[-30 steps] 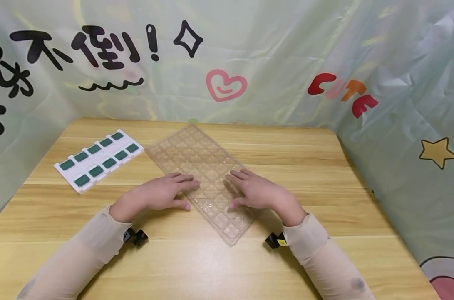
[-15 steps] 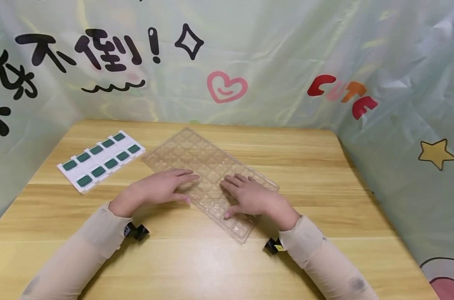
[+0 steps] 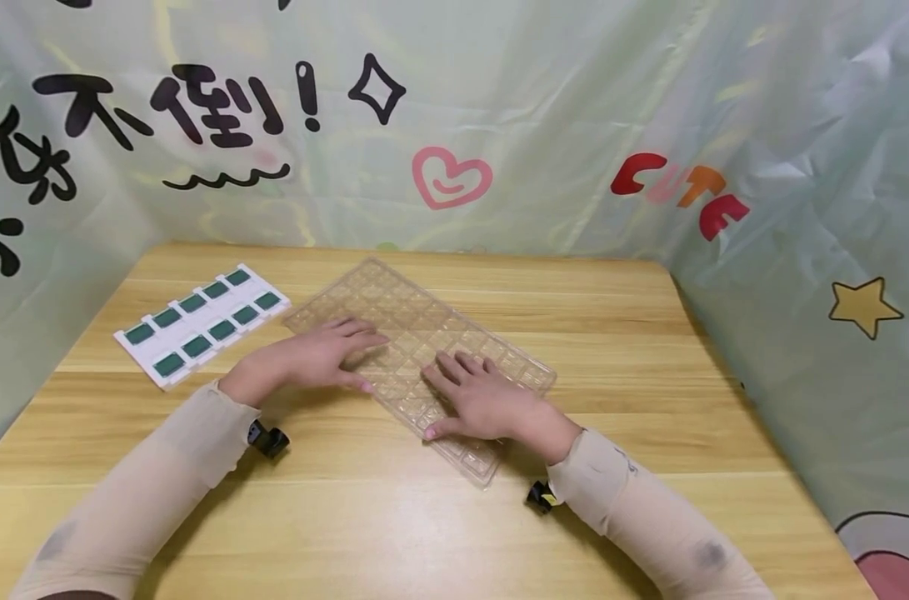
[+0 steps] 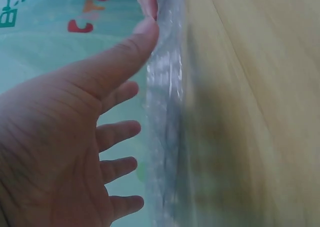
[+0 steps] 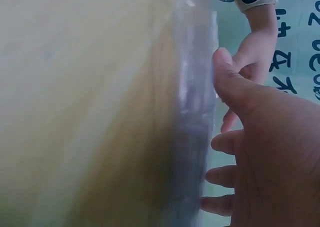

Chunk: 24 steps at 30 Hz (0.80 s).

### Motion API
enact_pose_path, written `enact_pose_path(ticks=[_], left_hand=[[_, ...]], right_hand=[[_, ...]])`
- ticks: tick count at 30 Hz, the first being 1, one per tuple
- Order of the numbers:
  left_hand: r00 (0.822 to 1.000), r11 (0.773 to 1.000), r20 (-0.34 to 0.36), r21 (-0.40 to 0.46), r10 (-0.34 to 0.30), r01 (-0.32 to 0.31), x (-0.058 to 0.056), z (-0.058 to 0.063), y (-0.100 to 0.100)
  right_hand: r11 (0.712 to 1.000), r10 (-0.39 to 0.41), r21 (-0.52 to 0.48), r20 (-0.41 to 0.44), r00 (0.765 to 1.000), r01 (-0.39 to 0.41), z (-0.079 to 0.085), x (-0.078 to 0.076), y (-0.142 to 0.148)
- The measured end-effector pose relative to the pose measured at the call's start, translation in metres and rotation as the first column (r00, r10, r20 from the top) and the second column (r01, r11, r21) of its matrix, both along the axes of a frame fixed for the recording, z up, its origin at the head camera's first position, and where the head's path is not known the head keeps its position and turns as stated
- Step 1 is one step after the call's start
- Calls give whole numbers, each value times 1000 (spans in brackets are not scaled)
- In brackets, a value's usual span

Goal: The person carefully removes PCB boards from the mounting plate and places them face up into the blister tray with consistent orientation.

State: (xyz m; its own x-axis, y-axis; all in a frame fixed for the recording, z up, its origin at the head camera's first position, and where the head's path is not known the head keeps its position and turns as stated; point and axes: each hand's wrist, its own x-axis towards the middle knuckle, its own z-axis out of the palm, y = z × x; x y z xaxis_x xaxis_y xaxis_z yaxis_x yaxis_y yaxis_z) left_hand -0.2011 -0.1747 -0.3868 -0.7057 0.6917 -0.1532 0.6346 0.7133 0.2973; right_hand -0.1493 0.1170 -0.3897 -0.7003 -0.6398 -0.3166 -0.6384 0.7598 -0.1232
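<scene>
A clear plastic tray (image 3: 417,333) with rows of square pockets lies slantwise on the wooden table. My left hand (image 3: 315,354) is at its left long edge, fingers spread over the pockets and thumb by the rim. Farther right, my right hand (image 3: 484,400) rests on the tray with fingers spread and straight. In the left wrist view the thumb (image 4: 125,54) is beside the tray's edge (image 4: 167,87). The right wrist view has the right thumb (image 5: 225,72) and fingertips against the tray's side (image 5: 192,87). Neither hand curls round anything.
A white holder (image 3: 202,321) bearing two rows of green rectangular pieces lies at the back left, its corner near the tray. Printed cloth (image 3: 544,125) hangs behind and at both sides of the table (image 3: 394,533). Black wrist cameras (image 3: 270,440) sit below each cuff.
The tray has turned, its near end swinging to the right. My right hand has slid left and slightly closer; my left hand has moved a little left and away.
</scene>
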Motion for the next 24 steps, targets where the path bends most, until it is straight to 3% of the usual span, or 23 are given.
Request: enact_pose_path(ticks=[12, 24], left_hand=[[999, 998, 42, -63, 34, -31, -16, -9, -11], [998, 998, 53, -64, 27, -24, -16, -14, -9]], right_hand=[[999, -2, 32, 15, 1000, 1, -3, -2, 2], [1000, 13, -13, 60, 998, -12, -7, -10, 13]])
